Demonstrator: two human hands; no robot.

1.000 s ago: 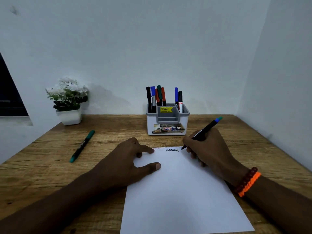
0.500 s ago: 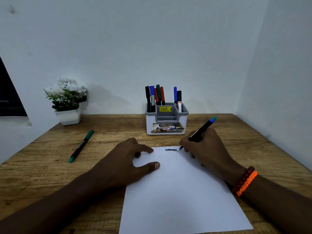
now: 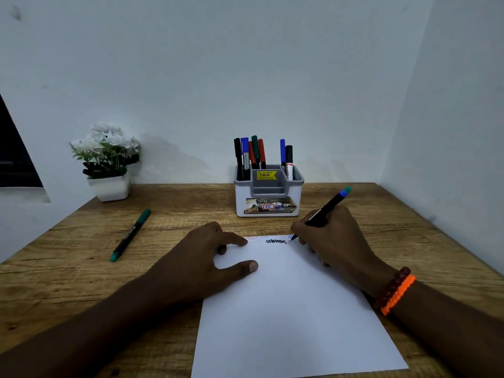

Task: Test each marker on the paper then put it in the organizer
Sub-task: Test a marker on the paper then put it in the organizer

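Note:
A white paper [image 3: 294, 309] lies on the wooden desk, with red and dark scribbles along its far edge. My right hand [image 3: 335, 241] grips a black marker with a blue end [image 3: 327, 207], its tip touching the paper's top right corner. My left hand [image 3: 201, 257] rests flat on the paper's left part, fingers spread. A grey and white organizer [image 3: 268, 205] stands behind the paper and holds several markers. A green marker [image 3: 130, 236] lies on the desk to the left.
A white pot with white flowers [image 3: 107, 162] stands at the back left by the wall. White walls close the desk at the back and right. The wooden desk [image 3: 68, 271] edge runs along the left.
The marker tip in my right hand has shifted slightly along the paper's top edge, and faint blue marks now show beside the dark scribble. My left hand has stayed in place.

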